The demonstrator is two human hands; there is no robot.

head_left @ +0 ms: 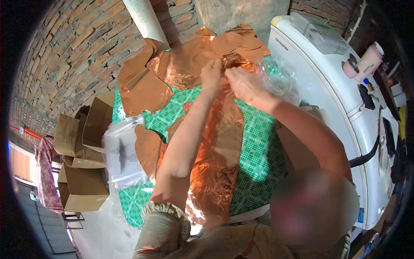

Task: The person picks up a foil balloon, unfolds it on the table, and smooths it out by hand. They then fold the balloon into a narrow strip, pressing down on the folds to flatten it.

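My left hand [211, 74] is closed at the far part of the table, its fingers pinching the edge of a flat, copper-coloured foil balloon [215, 159]. Close beside it, my right hand [246, 87] is closed too, thumb and fingers together on the same crinkled foil. The long foil piece runs from both hands down toward my body, shiny and wrinkled at its near end. What exactly lies between the fingertips is hidden. More flat foil balloons in rounded shapes lie around it: a stack [144, 93] to the left and a pile [239, 43] beyond my hands.
A green checked cloth [258, 146] covers the table. Clear plastic bags [123, 151] with printed sheets lie at its left edge, beside open cardboard boxes [84, 187]. Crumpled clear plastic [278, 82] lies right of my hands. A white fridge [319, 86] stands along the right, holding a pink bottle [370, 62].
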